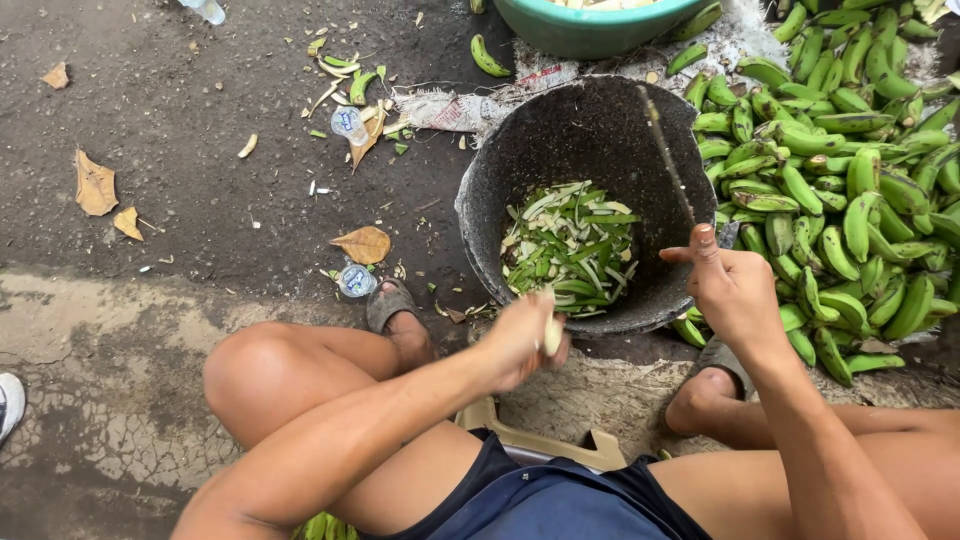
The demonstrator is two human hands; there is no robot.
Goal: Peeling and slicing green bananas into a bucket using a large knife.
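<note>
My left hand (522, 340) is closed around a pale peeled banana (552, 334), held just over the near rim of a dark bucket (480, 180). Inside the bucket lies a heap of green banana peels (572, 245). My right hand (730, 285) grips a knife handle, thumb raised, and the thin blade (665, 155) points up and away across the bucket's right side. A large pile of unpeeled green bananas (840, 180) lies right of the bucket, beside my right hand.
A teal basin (590, 30) stands beyond the bucket. Dry leaves (95, 185), small plastic cups (356, 280), peel scraps and a stray banana (487, 57) litter the dark ground at left. My sandalled feet flank the bucket; a low stool edge (540, 445) shows between my knees.
</note>
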